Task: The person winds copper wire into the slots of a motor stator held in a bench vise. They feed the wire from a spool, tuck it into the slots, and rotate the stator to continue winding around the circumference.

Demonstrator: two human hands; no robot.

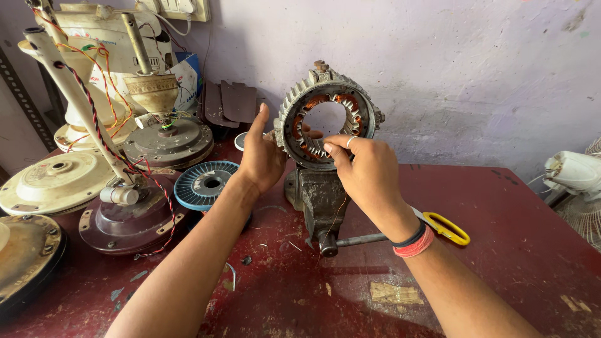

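A round grey motor stator (pixel 370 111) with copper windings stands upright, clamped in a small grey bench vise (pixel 320 199) on the dark red table (pixel 501 250). My left hand (pixel 260 156) grips the stator's left rim, its fingers reaching behind. On the stator's lower front, my right hand (pixel 366 169) pinches a thin copper wire (pixel 335 219) that hangs down in front of the vise. There is a ring on that hand and red and black bands on its wrist.
Yellow-handled scissors (pixel 446 226) lie behind my right wrist. Ceiling fan motors and housings (pixel 131 213) crowd the left side, with a blue wire spool (pixel 205 183) beside them. A white table fan (pixel 576 175) sits at the right edge. A wall rises close behind the vise.
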